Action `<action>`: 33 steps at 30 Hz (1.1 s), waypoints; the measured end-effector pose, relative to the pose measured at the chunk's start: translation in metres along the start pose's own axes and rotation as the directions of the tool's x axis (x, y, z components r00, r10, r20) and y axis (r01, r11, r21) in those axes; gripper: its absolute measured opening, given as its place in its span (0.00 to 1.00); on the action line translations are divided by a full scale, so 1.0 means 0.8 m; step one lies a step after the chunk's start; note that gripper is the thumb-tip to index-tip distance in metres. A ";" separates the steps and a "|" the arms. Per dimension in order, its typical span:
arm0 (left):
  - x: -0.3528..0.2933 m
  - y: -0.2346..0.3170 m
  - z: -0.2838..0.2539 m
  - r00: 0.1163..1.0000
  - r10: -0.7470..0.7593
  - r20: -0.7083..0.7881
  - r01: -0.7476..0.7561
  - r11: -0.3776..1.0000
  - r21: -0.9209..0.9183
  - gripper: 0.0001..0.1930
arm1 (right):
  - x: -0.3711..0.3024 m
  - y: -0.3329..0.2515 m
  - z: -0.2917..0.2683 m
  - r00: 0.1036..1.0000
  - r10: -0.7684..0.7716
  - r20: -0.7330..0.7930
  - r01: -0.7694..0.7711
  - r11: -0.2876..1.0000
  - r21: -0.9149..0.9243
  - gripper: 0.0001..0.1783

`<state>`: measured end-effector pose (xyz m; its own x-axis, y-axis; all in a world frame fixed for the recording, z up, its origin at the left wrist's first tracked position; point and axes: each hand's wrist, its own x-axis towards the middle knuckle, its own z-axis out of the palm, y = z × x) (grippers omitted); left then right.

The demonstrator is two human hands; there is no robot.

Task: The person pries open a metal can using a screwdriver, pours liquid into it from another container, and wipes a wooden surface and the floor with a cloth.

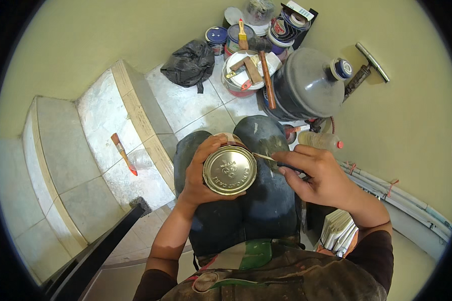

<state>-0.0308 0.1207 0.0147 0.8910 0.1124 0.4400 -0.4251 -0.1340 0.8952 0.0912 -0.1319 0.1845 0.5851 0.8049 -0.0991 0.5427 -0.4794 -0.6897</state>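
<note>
My left hand (202, 165) is wrapped round a small round metal can (229, 173) above my lap, its gold-coloured, embossed flat end facing up. In my right hand (314, 173) is a thin tool with a dark handle and a narrow pale blade (264, 156), pinched between thumb and fingers. The blade points left at the upper right of the can's rim; I cannot tell whether its tip touches. My knees (266, 133), in dark stained trousers, are below the can.
Tiled steps (103, 115) rise at left, with a paintbrush (123, 153) on one. Ahead stand a black plastic bag (190, 62), several paint tins (216, 35), a bucket carrying a hammer (266, 80), and a big water bottle (306, 83). Pipes (397, 193) lie along the right wall.
</note>
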 end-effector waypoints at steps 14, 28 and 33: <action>0.001 0.004 0.000 0.993 -0.108 0.053 0.107 0.994 0.023 0.58 | 0.039 -0.023 -0.025 0.958 0.004 0.288 0.065 0.971 -0.229 0.11; 0.001 -0.012 -0.005 0.990 -0.100 0.104 0.095 0.994 0.052 0.65 | 0.071 0.037 -0.020 0.905 -0.226 0.361 0.281 0.954 -0.106 0.10; -0.003 -0.018 -0.009 0.986 -0.092 0.136 0.081 0.993 0.088 0.66 | 0.087 0.072 -0.026 0.892 -0.193 0.408 0.146 0.979 0.143 0.11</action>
<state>-0.0281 0.1291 0.0016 0.9398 -0.0103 0.3415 -0.3359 -0.2106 0.9180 0.1758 -0.1107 0.1524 0.1715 0.9534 -0.2481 0.5309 -0.3016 -0.7919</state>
